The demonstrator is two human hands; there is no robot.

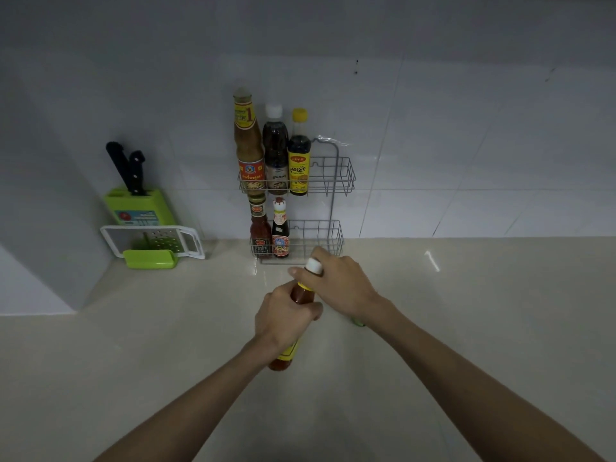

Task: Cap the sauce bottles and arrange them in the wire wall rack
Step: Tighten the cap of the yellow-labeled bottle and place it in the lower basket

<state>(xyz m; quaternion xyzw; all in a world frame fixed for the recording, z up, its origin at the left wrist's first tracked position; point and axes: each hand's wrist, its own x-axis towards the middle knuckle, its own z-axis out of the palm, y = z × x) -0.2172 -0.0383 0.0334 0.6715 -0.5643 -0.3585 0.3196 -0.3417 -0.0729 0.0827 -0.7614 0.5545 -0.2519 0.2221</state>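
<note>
My left hand [286, 316] grips the neck and shoulder of a reddish sauce bottle [302, 295] with a yellow label, held tilted above the counter. My right hand [336, 285] is closed around its white cap [314, 265] at the bottle's mouth. The wire wall rack [336, 176] hangs on the tiled wall behind. Its upper shelf holds three capped bottles [276, 151] at the left. The lower shelf [320, 238] holds two smaller bottles [270, 231] at its left side; the right parts of both shelves are bare.
A green knife block [140, 208] with two black-handled knives stands at the back left. A white grater [153, 241] and a green holder [150, 259] lie in front of it. A small green object [358, 322] peeks out under my right wrist.
</note>
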